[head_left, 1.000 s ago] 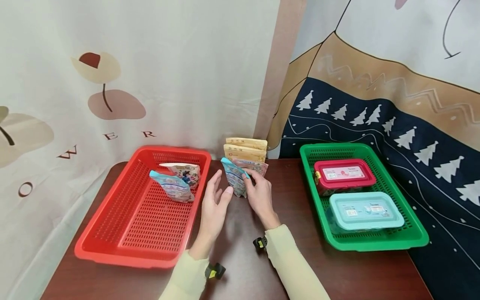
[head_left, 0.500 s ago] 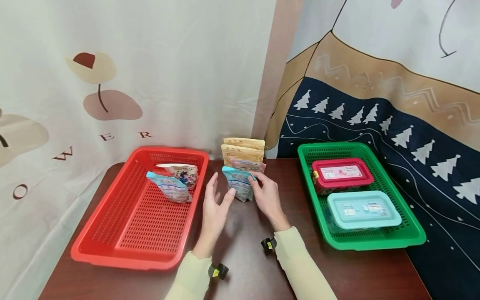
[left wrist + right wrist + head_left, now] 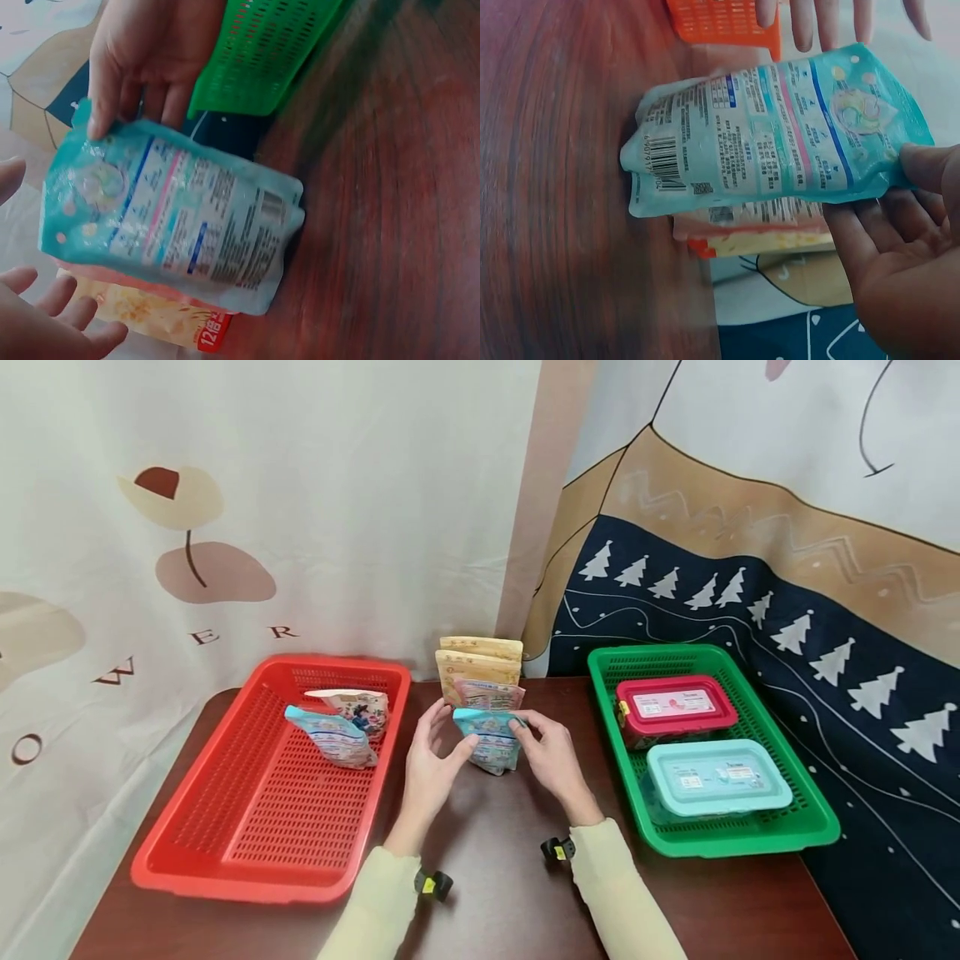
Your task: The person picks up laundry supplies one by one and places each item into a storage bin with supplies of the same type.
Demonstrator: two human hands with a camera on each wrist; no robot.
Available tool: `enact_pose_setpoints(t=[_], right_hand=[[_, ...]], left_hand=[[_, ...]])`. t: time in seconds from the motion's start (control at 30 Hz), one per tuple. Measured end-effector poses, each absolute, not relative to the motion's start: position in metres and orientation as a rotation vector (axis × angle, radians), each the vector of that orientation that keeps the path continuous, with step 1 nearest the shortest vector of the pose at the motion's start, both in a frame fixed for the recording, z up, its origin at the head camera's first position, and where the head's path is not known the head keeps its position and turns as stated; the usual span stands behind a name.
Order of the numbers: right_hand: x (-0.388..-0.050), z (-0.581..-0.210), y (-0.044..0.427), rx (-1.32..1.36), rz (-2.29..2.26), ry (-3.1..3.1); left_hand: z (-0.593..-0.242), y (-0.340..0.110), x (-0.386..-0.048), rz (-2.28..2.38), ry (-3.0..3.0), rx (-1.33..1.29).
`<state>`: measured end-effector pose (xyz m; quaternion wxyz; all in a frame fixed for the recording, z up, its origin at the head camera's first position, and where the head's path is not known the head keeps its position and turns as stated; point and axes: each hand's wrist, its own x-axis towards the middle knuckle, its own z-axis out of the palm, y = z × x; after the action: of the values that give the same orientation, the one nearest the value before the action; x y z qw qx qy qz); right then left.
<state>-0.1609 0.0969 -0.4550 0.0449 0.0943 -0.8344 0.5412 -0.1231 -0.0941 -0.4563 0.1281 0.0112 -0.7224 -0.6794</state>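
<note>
A: Where was the blue pouch (image 3: 491, 752)?
B: Upright over the worktop (image 3: 510, 877), just in front of a pink pouch (image 3: 489, 696), with two yellow pouches (image 3: 477, 667) behind that.
A: And the state of each grip?
B: The right grip (image 3: 553, 758) was closed in a pinch, thumb against fingers, at the upper corner of the blue pouch. The left grip (image 3: 432, 768) was wide, fingers extended, holding nothing; its tips lay close to the opposite edge, and contact could not be told.
A: What lettering appeared?
B: The blue pouch bore printed columns of Chinese characters, too blurred to read surely, a barcode (image 3: 666, 161) and, beside it, a small square code (image 3: 703, 188). In the left wrist view, a red patch (image 3: 214, 330) on a yellow pouch read "12倍". The pale curtain (image 3: 337, 510) carried the letters O, W, E and R.
A: The baskets?
B: The red basket (image 3: 232, 892) contained a blue-topped pouch (image 3: 333, 739) and a white pouch (image 3: 367, 710). In the green basket (image 3: 742, 847), a red-lidded box (image 3: 675, 703) and a blue-lidded box (image 3: 718, 778) bore labels too small to read.
</note>
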Motion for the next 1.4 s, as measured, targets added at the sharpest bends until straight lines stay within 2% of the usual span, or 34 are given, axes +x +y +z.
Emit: enact_pose_setpoints(t=[0.47, 1.03, 1.4], right_hand=[[-0.159, -0.456, 0.105, 0.341, 1.688, -2.547], [-0.151, -0.457, 0.109, 0.343, 1.684, -2.549], [-0.144, -0.456, 0.11, 0.353, 1.671, -2.539]], left_hand=[[-0.462, -0.093, -0.14, -2.006, -2.156, -0.118], [-0.462, -0.086, -0.138, -1.829, -2.237, 0.05], [-0.461, -0.086, -0.134, -1.857, -2.205, 0.03]])
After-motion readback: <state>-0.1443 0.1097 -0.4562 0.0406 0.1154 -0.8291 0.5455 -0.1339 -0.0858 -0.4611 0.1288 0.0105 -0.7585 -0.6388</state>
